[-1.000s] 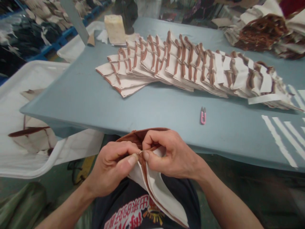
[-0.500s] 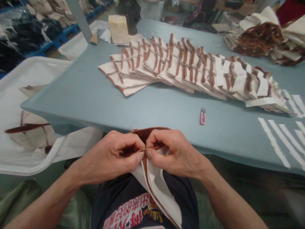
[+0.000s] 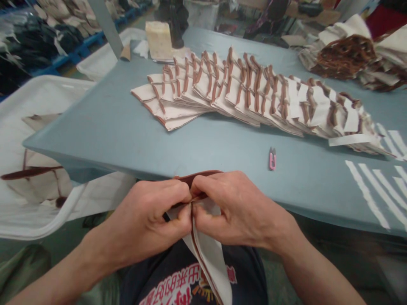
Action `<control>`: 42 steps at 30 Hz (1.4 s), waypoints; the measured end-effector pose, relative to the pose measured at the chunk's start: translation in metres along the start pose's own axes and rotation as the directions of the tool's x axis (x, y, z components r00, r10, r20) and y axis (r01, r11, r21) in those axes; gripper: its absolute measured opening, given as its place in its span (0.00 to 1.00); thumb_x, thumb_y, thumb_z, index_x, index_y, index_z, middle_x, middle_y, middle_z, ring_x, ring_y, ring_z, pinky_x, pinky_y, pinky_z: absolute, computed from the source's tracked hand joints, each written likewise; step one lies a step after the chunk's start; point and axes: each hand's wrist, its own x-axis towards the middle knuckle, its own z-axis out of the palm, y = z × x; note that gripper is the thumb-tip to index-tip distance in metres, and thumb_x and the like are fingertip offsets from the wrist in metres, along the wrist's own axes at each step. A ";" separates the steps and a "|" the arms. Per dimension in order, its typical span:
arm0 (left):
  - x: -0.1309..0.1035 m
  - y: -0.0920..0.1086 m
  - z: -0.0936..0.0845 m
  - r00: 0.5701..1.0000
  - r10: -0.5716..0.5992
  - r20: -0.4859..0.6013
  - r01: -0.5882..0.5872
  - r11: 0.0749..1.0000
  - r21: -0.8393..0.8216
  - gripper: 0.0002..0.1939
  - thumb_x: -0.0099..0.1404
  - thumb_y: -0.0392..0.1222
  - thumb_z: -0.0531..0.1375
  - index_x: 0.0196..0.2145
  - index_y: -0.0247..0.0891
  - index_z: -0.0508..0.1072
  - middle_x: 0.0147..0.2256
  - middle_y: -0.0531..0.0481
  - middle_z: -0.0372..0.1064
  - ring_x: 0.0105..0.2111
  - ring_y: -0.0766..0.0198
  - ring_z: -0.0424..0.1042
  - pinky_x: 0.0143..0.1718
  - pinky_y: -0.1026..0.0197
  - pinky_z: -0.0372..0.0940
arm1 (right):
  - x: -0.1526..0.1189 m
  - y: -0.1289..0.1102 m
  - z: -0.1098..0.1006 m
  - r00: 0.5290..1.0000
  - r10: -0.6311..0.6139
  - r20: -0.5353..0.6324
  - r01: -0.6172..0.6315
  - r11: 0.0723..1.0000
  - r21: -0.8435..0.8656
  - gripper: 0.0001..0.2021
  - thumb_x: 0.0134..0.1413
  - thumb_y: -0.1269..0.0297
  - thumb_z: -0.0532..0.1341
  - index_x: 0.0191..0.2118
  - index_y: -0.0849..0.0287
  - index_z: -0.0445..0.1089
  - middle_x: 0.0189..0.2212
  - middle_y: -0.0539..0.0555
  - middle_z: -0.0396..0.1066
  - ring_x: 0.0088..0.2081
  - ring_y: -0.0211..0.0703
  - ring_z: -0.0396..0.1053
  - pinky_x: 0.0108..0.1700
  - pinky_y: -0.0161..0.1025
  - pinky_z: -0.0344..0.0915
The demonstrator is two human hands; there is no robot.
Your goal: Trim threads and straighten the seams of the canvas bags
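Observation:
A white fabric piece with brown edging (image 3: 211, 254), like a sewn bag panel, hangs over my lap in front of the table edge. My left hand (image 3: 159, 212) pinches its brown-edged seam between thumb and fingers. Pressed up against it, my right hand (image 3: 225, 207) pinches the same seam from the other side, so the fingertips nearly meet. The exact spot being gripped is hidden by the fingers. Beyond the hands, pink thread snips (image 3: 272, 159) lie on the blue-grey table (image 3: 104, 127).
A fanned row of similar brown-edged fabric pieces (image 3: 187, 91) crosses the table. White strips (image 3: 369, 195) lie at the right, with bundled fabric (image 3: 346, 55) behind. A white tub (image 3: 79, 203) holding brown-trimmed pieces stands at the left. A yellowish block (image 3: 158, 40) sits at the back.
Both hands stay pinched on the fabric. The thumbs have pressed closer together and my left hand has shifted slightly lower. The hanging fabric has swung a little to the left.

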 end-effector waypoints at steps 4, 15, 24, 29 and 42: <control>-0.005 -0.004 0.000 0.997 0.068 -0.038 -0.064 0.993 0.102 0.09 0.71 0.31 0.55 0.32 0.37 0.71 0.29 0.53 0.72 0.28 0.66 0.72 0.29 0.63 0.61 | 0.008 0.000 -0.002 0.999 0.046 0.000 -0.046 0.998 0.034 0.02 0.49 0.71 0.58 0.30 0.58 0.65 0.25 0.49 0.72 0.26 0.37 0.62 0.32 0.38 0.50; -0.007 -0.011 -0.015 0.955 0.297 0.020 -0.293 0.923 0.250 0.12 0.80 0.34 0.49 0.39 0.40 0.69 0.28 0.55 0.72 0.27 0.66 0.72 0.31 0.62 0.63 | 0.002 -0.001 -0.004 0.953 0.233 0.195 -0.303 0.684 0.663 0.03 0.47 0.65 0.59 0.27 0.57 0.65 0.21 0.44 0.60 0.23 0.33 0.54 0.24 0.32 0.49; -0.009 -0.022 -0.015 0.932 0.322 0.164 -0.359 0.878 0.317 0.14 0.74 0.30 0.54 0.41 0.42 0.78 0.29 0.55 0.75 0.28 0.65 0.72 0.29 0.64 0.62 | -0.003 0.014 0.023 0.913 0.260 0.313 -0.378 0.259 0.889 0.08 0.45 0.59 0.63 0.27 0.59 0.68 0.20 0.45 0.61 0.20 0.32 0.52 0.21 0.31 0.46; -0.011 -0.022 -0.005 0.936 0.345 0.078 -0.353 0.919 0.175 0.10 0.71 0.29 0.55 0.42 0.40 0.73 0.33 0.52 0.78 0.30 0.65 0.75 0.29 0.65 0.64 | -0.009 0.012 0.027 0.913 0.260 0.314 -0.381 0.269 0.885 0.08 0.41 0.62 0.63 0.28 0.57 0.65 0.20 0.42 0.59 0.21 0.31 0.51 0.22 0.30 0.46; -0.008 -0.012 0.004 0.978 0.186 -0.090 -0.204 0.941 -0.271 0.11 0.63 0.29 0.52 0.40 0.42 0.67 0.29 0.55 0.71 0.27 0.66 0.72 0.31 0.63 0.66 | -0.027 -0.001 0.020 0.975 0.061 -0.212 0.068 0.831 0.552 0.06 0.46 0.74 0.56 0.27 0.56 0.62 0.19 0.41 0.59 0.20 0.31 0.52 0.22 0.31 0.49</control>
